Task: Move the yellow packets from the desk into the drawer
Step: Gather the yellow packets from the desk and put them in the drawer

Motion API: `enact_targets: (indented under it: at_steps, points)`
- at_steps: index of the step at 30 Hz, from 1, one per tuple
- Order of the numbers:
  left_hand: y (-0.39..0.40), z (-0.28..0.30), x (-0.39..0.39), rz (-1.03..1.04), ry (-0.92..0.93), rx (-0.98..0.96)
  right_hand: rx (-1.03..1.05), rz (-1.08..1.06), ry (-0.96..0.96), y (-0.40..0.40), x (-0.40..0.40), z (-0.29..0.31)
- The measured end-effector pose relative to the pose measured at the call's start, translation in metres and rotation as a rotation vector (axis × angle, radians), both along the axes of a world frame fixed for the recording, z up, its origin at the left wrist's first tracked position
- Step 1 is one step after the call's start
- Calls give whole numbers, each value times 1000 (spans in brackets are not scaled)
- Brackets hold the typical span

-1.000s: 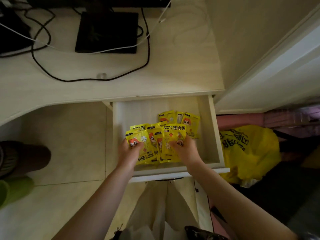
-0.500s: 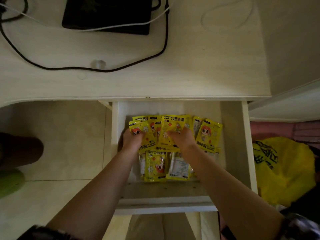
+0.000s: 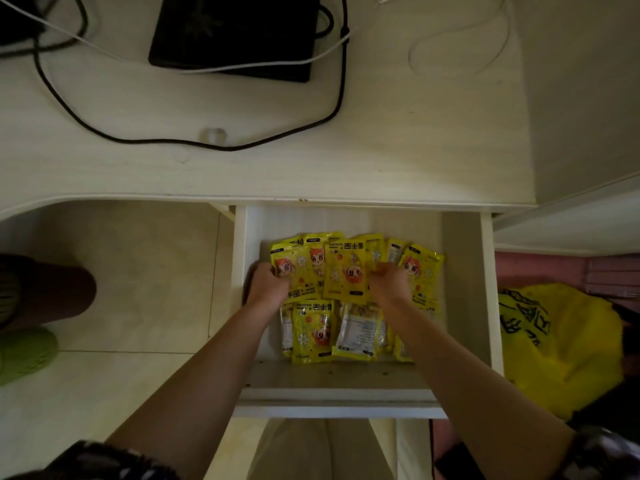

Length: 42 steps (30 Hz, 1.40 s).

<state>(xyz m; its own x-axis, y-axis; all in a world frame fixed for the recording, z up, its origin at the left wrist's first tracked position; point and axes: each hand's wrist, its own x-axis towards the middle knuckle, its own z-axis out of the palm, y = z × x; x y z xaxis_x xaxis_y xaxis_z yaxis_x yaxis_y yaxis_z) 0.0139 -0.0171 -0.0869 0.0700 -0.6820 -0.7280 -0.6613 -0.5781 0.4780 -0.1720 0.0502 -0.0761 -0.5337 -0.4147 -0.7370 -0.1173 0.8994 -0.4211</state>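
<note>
The white drawer (image 3: 464,306) is pulled out below the desk edge. Inside it lie several yellow packets with a cartoon face. A fanned bunch of yellow packets (image 3: 343,271) sits toward the back of the drawer. My left hand (image 3: 268,287) grips the bunch's left end and my right hand (image 3: 389,284) grips its right side. More yellow packets (image 3: 313,332) lie flat below my hands, one turned white side up (image 3: 356,332). No yellow packets show on the desk top (image 3: 415,143).
A black device (image 3: 235,32), black and white cables (image 3: 332,109) and a small clear ring (image 3: 213,135) lie on the desk. A yellow plastic bag (image 3: 561,344) is on the floor right of the drawer. A green slipper (image 3: 24,355) is at the left.
My hands carried the bunch from the drawer's front toward its back. The view shifted down and closer, revealing packets lying near the drawer's front.
</note>
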Motion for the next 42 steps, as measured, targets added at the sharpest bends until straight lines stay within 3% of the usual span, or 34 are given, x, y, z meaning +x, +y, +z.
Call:
enact_targets:
  at_steps: [7,13,18,25,30,42]
  points:
    - [29,49,0,-96,2,-87,61,129,7,28,-8,43]
    - [64,88,16,-124,-1,-147,-21,249,4,56,-1,88]
    - [104,112,39,-135,-26,-156,-129,455,12,81,20,116]
    - [167,141,78,-156,-91,-335,-273,859,119,101,75,132]
    - [205,150,113,-74,-200,-366,-279,1119,115,105,122,141]
    - [267,159,230,199,-341,-359,-361,1511,50,110,265,149]
